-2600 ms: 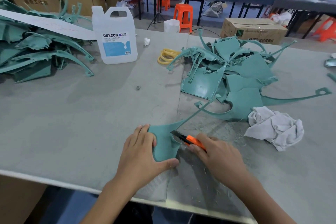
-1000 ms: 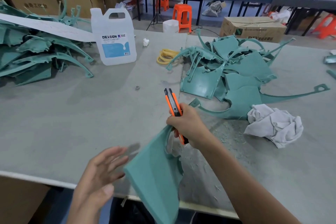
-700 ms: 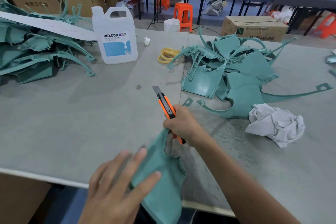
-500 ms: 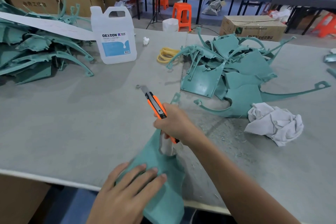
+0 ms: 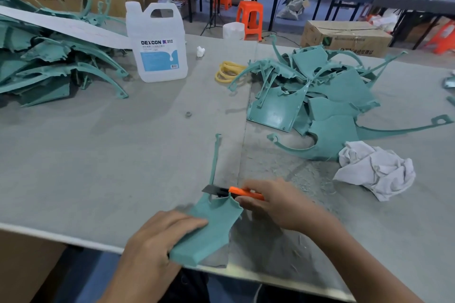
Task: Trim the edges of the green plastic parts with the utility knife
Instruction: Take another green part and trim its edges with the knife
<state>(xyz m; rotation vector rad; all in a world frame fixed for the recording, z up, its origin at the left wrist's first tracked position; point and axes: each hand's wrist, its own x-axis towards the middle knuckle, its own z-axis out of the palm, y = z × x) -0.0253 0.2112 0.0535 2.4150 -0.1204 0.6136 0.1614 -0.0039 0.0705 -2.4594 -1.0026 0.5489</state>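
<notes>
The right hand's fingers (image 5: 248,202) are curled tight round the orange body of the utility knife (image 5: 245,194). Its dark blade points left and its edge meets the far edge of the green part (image 5: 214,224), just where a thin arm of the part rises away from the body. I cannot tell whether the blade is biting in or only touching.

The right hand (image 5: 278,204) sits just right of that part. The left hand (image 5: 157,236) lies on the part's near left end, its fingers close together and nearly straight on the top face, pressing down. I cannot make out the thumb.

The part lies at the near edge of the grey table (image 5: 98,167), in the middle, with its thick near end at the rim. Its thin arm reaches toward the far side and ends in a small hook. Pale shavings (image 5: 307,179) are scattered just beyond and right of the right hand.

Further right lies a crumpled white rag (image 5: 376,172), and behind it a heap of green parts (image 5: 339,91) with long curved arms. A second heap (image 5: 44,69) fills the far left, with a white strip (image 5: 66,27) laid over it. Between the heaps stands a white jug (image 5: 157,42) with a blue label, and yellow bands (image 5: 230,71) lie to its right. A small grey ring (image 5: 188,114) lies alone mid-table.
</notes>
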